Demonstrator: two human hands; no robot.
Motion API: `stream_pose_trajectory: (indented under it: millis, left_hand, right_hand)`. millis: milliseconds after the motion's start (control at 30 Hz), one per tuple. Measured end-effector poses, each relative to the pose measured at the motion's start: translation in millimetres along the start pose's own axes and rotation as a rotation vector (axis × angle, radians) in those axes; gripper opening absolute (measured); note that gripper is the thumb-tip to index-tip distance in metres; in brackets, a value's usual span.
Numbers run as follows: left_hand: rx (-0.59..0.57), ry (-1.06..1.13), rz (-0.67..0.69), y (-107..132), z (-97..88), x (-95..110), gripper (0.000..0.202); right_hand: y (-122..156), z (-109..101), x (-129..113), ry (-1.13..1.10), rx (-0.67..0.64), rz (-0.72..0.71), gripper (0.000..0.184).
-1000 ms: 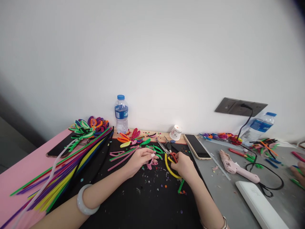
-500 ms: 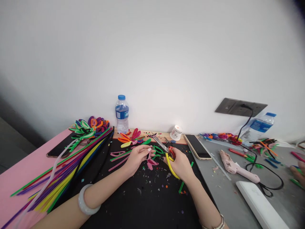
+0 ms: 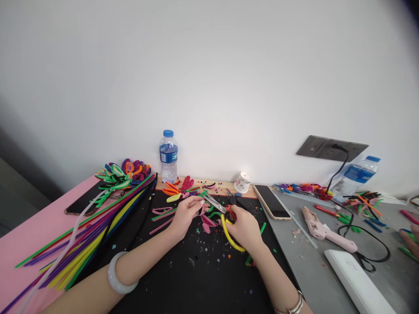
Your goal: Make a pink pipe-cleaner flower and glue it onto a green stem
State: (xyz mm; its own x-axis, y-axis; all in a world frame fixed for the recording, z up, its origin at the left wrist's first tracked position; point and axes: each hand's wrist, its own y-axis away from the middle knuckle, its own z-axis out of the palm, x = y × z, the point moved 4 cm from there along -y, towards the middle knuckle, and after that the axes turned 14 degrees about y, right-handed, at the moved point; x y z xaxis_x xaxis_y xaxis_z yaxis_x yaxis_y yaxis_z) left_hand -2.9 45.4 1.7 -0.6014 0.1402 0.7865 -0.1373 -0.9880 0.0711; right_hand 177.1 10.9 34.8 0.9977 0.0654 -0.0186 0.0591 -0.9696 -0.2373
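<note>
1. At the middle of the black mat (image 3: 196,270) on the table, the right hand (image 3: 245,226) is closed around the yellow-handled metal scissors (image 3: 214,203), with its fingers through the loops. A second ago it was only settling onto them where they lay flat.
2. The scissors are now lifted and swung leftward. Their blades point up and left, nearer the left fingertips than half a second ago and almost touching them. I cannot tell whether the blades are parted.
3. The left hand (image 3: 186,213) pinches a short pink fuzzy pipe-cleaner piece (image 3: 206,220). The piece's bent end hangs just below the fingers, between the two hands. This hand has shifted slightly toward the far edge of the mat.
4. By my reading, the work has passed from picking up the tool to bringing blade and piece together. No cut shows on the pink piece.
5. The bundle of long coloured pipe cleaners (image 3: 98,226), the clear water bottle (image 3: 168,157), the dark smartphone (image 3: 271,201) and the pink glue gun (image 3: 324,229) lie as before. Another person's hand (image 3: 410,237) stays at the right edge
</note>
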Motion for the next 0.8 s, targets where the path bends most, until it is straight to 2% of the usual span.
stream_pose_trajectory:
  millis: [800]
  left_hand:
    - [-0.010, -0.054, -0.004, 0.2, 1.5, 0.2, 0.024]
  right_hand:
    - [1.0, 0.3, -5.4, 0.044, 0.003, -0.013, 0.026]
